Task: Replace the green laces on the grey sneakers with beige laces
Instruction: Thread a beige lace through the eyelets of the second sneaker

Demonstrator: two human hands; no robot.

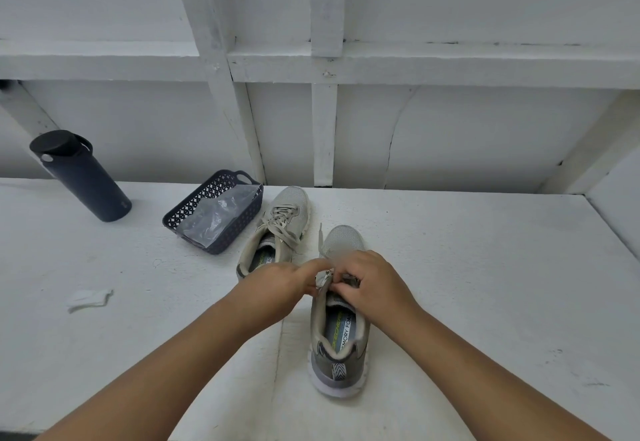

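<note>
- Head view: two grey mesh sneakers sit on the white painted counter (467, 267), toes pointing away from the person.
- The far grey sneaker (277, 232) already carries a beige flat lace (280, 224), threaded and loosely ended over its tongue, so that shoe looks finished.
- The near grey sneaker (337, 322) is the one in hand: both hands meet over its upper eyelets.
- The left hand (280, 283) has its fingers curled, its grip pinching what appears to be the eyelet edge or a lace end at the top of the tongue; blur hides which.
- The right hand (372, 283) is curled too, its fingertips (341, 288) pinching at the same spot from the other side.
- A pale strand (321, 241), probably the second beige lace, rises from between the hands towards the toe.
- Judged step: lacing the last eyelets of the second shoe, late in the task.
- The next move probably calls for feeding the lace tip cleanly through the eyelet and drawing it snug without twisting.
- No green lace is visible; a dark perforated plastic basket (180, 213) holding a clear plastic bag (218, 217) stands just left of the far sneaker.
</note>
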